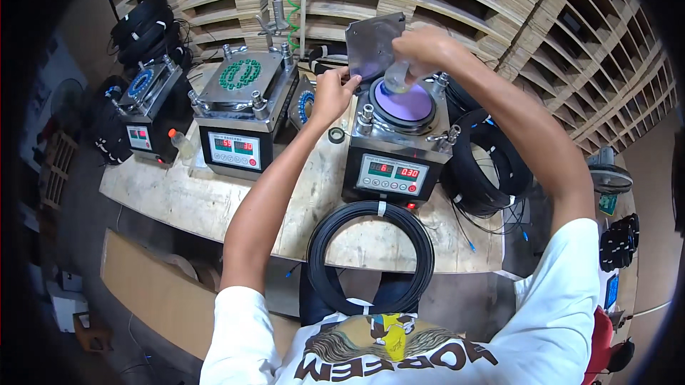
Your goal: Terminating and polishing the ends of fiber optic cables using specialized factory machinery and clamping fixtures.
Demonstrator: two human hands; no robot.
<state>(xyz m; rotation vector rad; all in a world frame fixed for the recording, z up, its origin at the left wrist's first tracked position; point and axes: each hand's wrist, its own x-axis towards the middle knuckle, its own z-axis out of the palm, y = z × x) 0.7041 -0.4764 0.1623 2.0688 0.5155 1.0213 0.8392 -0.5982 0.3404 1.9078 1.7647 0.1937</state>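
**Hands over the purple pad of a bench machine**

At the far left of the wooden workbench (178, 199) stood a small machine with a blue ring fixture (140, 99), black cable bundles (146, 24) behind it and a small orange-capped bottle (180, 144) beside it. Next came a middle machine (239, 110) carrying a fixture of green connectors. A large coil of black cable (371, 256) lay at the bench's front edge, just below the right machine (391, 164), and more black coils (489, 171) crowded that machine's right side.

The left hand (332, 92) rested at the machine's left top corner, fingers curled; what they gripped could not be made out. The raised metal plate (371, 46) behind was partly hidden by the hands.

The right hand (424, 46) was closed around a small clear squeeze bottle (398, 77), tipped nozzle-down over the round purple pad (407, 105) on top of the right machine. The bottle's upper part was covered by the fingers.
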